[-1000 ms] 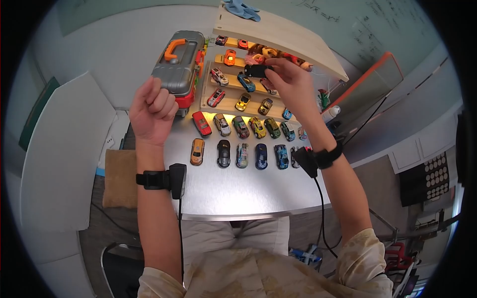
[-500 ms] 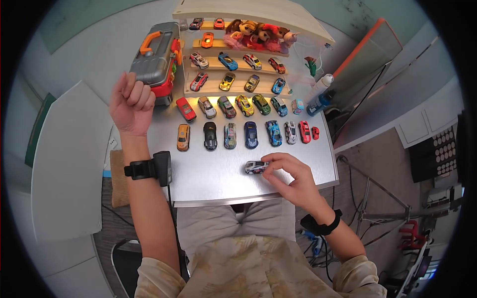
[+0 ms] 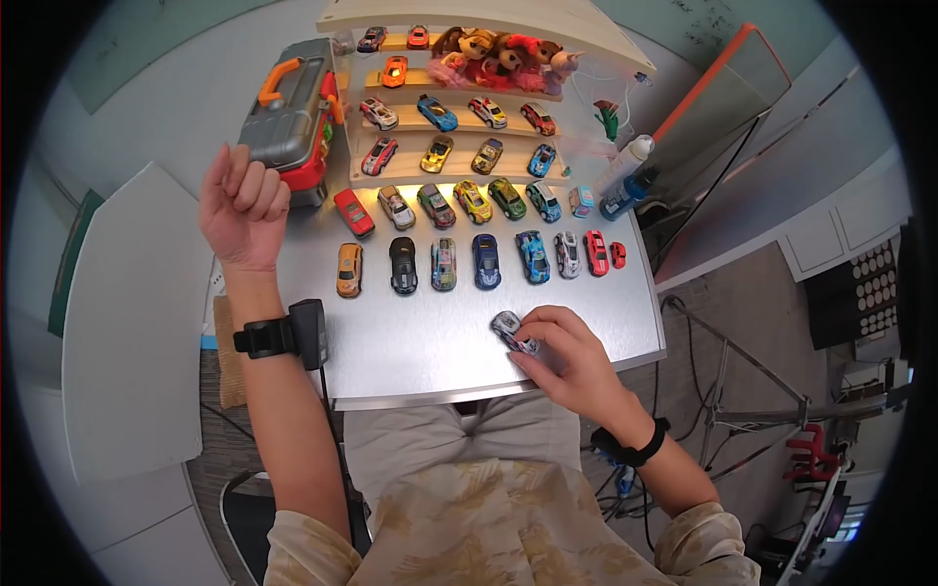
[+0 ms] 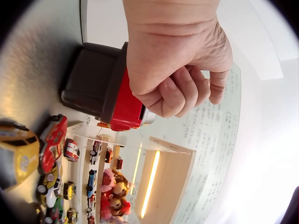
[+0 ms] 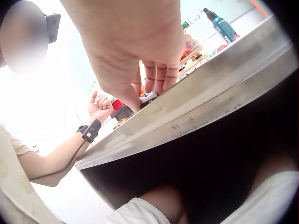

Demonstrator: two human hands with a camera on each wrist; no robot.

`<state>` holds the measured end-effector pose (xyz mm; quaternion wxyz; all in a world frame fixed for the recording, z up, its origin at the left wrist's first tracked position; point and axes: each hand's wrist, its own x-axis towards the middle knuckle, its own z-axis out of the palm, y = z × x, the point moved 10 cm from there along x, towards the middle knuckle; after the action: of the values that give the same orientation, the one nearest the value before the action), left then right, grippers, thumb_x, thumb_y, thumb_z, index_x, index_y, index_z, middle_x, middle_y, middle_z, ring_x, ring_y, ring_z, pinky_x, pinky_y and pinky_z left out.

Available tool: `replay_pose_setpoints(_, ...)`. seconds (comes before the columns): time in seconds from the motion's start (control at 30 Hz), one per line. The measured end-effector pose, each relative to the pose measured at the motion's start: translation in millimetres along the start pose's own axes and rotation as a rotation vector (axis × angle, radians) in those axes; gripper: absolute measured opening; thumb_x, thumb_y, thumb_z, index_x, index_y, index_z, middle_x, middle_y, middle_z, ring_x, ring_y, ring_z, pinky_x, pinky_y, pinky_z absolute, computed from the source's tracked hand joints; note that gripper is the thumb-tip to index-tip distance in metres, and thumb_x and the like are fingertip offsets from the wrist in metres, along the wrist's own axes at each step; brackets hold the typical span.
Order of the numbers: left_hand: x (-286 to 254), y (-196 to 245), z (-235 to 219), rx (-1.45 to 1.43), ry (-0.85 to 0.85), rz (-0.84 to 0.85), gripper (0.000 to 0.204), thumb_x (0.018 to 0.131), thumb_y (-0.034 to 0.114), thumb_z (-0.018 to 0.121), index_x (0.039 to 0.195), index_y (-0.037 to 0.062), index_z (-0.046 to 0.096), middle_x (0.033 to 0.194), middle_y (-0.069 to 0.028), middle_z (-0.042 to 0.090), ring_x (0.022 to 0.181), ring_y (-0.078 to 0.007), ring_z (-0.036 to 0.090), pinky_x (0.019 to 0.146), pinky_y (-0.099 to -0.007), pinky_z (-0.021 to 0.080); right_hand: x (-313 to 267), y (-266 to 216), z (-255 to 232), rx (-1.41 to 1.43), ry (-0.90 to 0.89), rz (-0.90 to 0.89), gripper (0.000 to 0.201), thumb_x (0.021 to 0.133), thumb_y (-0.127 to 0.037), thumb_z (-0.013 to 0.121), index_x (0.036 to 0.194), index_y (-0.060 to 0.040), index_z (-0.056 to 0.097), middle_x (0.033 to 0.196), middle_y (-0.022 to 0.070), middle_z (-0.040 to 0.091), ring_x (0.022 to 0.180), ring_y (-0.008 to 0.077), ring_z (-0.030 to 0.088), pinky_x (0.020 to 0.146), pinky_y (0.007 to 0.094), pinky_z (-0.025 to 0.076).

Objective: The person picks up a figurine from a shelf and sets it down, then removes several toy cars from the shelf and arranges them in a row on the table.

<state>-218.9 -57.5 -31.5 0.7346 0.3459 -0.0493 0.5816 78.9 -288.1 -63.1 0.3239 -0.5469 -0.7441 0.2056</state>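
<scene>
My right hand pinches a white and grey toy car between thumb and fingers, low over the front of the metal table. The car sits at a slant, its rear half partly hidden by the fingers. In the right wrist view a bit of the car shows between the fingertips, just behind the table edge. My left hand is raised at the left, beside the grey toolbox, with loosely curled fingers and nothing in them. In the left wrist view this hand overlaps the toolbox's red part.
Two rows of toy cars, including a dark blue car, stand behind the right hand. Further back, a stepped wooden shelf bears more cars and several dolls. A white bottle and a blue bottle stand at the right.
My right hand has come from the shelf down to the table front with the toy car, which has since turned from lying sideways to a slant. The left hand stays raised.
</scene>
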Motion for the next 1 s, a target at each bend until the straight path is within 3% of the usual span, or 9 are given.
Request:
replay_pose_setpoints(0.17,0.5,-0.7,2.5,0.004,-0.02,-0.005,0.039,0.111,0.028,0.044,0.075,0.0154,0.039,0.056,0.0062,0.027,0.049,-0.0082,0.02,0.05,-0.0281,0.021,-4.5,-0.3,3.9,0.016,-0.113,0.113,0.035,0.085,-0.012,0.083,0.116,-0.005,0.066,0.13,0.0111,0.057,0.09,0.0232,0.068,0.079,0.0349,0.057)
replay_pose_setpoints(0.27,0.2,-1.1,3.3,0.0,-0.024,-0.005,0.039,0.112,0.028,0.044,0.075,0.0152,0.039,0.056,0.0061,0.027,0.05,-0.0084,0.021,0.05,-0.0281,0.022,-3.3,-4.1,3.2,0.052,-0.119,0.067,0.044,0.085,-0.012,0.083,0.123,-0.0052,0.063,0.139,0.0109,0.054,0.088,0.021,0.067,0.078,0.0351,0.057)
replay_pose_setpoints(0.47,0.3,-1.2,4.7,-0.017,-0.045,-0.016,0.039,0.112,0.028,0.043,0.075,0.0149,0.039,0.057,0.0059,0.026,0.05,-0.0085,0.021,0.051,-0.028,0.022,1.8,8.9,6.6,0.113,-0.216,0.118,0.054,0.084,-0.011,0.083,0.133,-0.0092,0.061,0.141,0.0104,0.055,0.085,0.0184,0.064,0.078,0.0327,0.057)
replay_pose_setpoints(0.67,0.1,-0.1,4.0,-0.018,-0.04,-0.003,0.039,0.112,0.028,0.043,0.075,0.0147,0.038,0.057,0.0058,0.026,0.05,-0.0086,0.021,0.05,-0.0281,0.022,10.4,2.9,7.7,0.056,-0.233,0.152,0.054,0.085,-0.016,0.083,0.133,-0.0075,0.061,0.135,0.0108,0.06,0.084,0.0203,0.065,0.079,0.0329,0.056)
replay_pose_setpoints(0.87,-0.7,0.1,2.5,-0.009,-0.035,-0.006,0.039,0.112,0.028,0.042,0.075,0.0147,0.038,0.057,0.0059,0.026,0.05,-0.0086,0.021,0.05,-0.0284,0.022,62.9,-15.1,-32.4,-0.183,0.0,-0.148,0.053,0.082,-0.022,0.086,0.127,-0.0059,0.064,0.131,0.0143,0.065,0.106,0.032,0.063,0.094,0.0391,0.052)
replay_pose_setpoints(0.9,0.2,0.2,2.0,-0.007,-0.035,-0.009,0.039,0.112,0.029,0.042,0.075,0.0148,0.038,0.057,0.0059,0.026,0.05,-0.0087,0.021,0.05,-0.0284,0.022,73.7,-12.1,-30.6,-0.142,-0.027,-0.098,0.056,0.08,-0.022,0.087,0.128,-0.0055,0.063,0.13,0.0142,0.064,0.116,0.0343,0.057,0.101,0.0409,0.047)
replay_pose_setpoints(1.0,0.1,1.0,0.3,-0.009,-0.037,-0.008,0.039,0.112,0.028,0.041,0.076,0.015,0.038,0.057,0.0059,0.026,0.05,-0.0087,0.021,0.05,-0.0285,0.022,95.1,-6.2,-11.6,-0.18,-0.123,-0.144,0.06,0.077,-0.02,0.088,0.13,-0.0055,0.062,0.128,0.0135,0.065,0.119,0.034,0.055,0.104,0.0417,0.046)
